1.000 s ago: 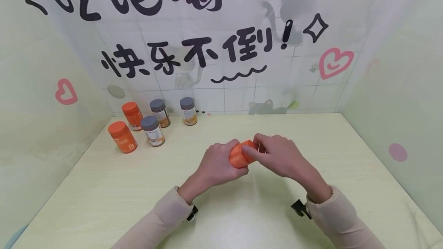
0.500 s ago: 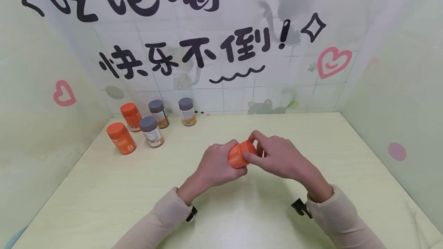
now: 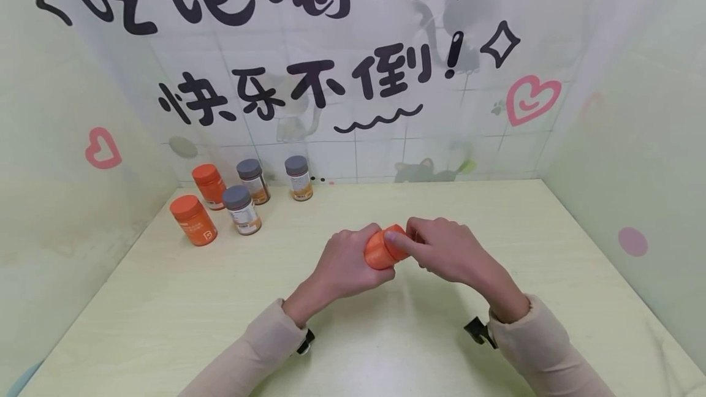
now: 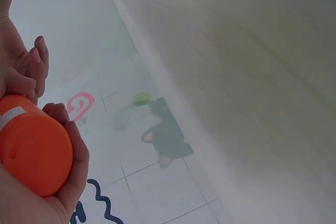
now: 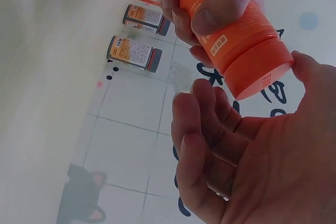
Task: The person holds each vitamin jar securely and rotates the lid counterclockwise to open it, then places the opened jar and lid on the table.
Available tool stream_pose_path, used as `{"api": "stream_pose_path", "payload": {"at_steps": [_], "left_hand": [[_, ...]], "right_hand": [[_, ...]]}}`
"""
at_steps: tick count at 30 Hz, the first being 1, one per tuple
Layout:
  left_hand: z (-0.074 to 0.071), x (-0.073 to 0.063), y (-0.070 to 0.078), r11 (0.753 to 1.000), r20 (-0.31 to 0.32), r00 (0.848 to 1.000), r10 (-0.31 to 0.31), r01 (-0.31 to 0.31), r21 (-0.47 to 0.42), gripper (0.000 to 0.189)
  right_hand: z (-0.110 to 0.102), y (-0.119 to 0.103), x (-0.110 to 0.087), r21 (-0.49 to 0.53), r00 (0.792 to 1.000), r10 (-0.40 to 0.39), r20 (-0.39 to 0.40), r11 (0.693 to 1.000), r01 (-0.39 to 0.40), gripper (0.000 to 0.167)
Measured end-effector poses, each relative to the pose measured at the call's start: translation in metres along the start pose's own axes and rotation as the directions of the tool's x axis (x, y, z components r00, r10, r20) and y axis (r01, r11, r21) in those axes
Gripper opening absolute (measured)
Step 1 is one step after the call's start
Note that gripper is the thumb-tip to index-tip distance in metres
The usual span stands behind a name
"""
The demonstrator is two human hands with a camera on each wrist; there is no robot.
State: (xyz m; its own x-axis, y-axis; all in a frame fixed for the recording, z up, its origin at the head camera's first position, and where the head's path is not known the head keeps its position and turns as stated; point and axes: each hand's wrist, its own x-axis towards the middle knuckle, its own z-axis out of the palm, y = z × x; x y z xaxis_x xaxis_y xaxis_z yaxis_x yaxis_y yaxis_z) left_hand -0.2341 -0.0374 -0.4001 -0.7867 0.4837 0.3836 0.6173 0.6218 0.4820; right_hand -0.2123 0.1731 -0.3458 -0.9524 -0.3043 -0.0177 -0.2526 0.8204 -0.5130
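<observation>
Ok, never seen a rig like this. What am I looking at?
No robot here, just a person's two bare hands. The head picture is taken from the person's head, looking forward and down; the other two are taken from the left and right wrists. The left hand grips an orange bottle. The right hand has its thumb at the cap, its other fingers loosely curled. On the table, toward the back left, stand two more orange bottles and three gray-capped bottles.

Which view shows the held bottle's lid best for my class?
The right wrist view: the lid appears nearly unobstructed, side and top visible. The head view shows it partly behind the right hand. The left wrist view shows the bottle's base, no lid visible.
</observation>
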Motion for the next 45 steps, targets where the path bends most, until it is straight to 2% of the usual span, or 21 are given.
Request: {"api": "stream_pose_path", "payload": {"at_steps": [15, 25, 32, 38, 45], "left_hand": [[0.001, 0.001, -0.001, 1.000, 0.004, 1.000, 0.024, -0.024, 0.016, 0.030], [0.001, 0.001, -0.001, 0.999, -0.018, 0.999, 0.037, -0.036, 0.028, 0.031], [0.001, 0.000, -0.001, 0.999, -0.020, 0.999, 0.038, -0.038, 0.015, 0.031], [0.002, 0.000, -0.002, 1.000, -0.002, 1.000, 0.020, -0.020, 0.000, 0.031], [0.003, 0.000, -0.002, 1.000, -0.001, 1.000, 0.027, -0.027, 0.009, 0.031]], "right_hand": [[-0.002, 0.000, 0.000, 0.020, 0.998, -0.047, 0.030, 0.999, 0.046, 0.038], [-0.004, 0.000, -0.002, 0.012, 0.997, -0.078, 0.010, 0.997, 0.078, 0.030], [-0.008, 0.001, -0.002, 0.042, 0.996, -0.081, 0.036, 0.996, 0.079, 0.045], [-0.008, 0.001, -0.001, 0.048, 0.999, -0.028, 0.016, 0.998, 0.027, 0.046], [-0.002, 0.003, 0.001, 0.029, 1.000, 0.009, 0.017, 1.000, -0.009, 0.058]]}}
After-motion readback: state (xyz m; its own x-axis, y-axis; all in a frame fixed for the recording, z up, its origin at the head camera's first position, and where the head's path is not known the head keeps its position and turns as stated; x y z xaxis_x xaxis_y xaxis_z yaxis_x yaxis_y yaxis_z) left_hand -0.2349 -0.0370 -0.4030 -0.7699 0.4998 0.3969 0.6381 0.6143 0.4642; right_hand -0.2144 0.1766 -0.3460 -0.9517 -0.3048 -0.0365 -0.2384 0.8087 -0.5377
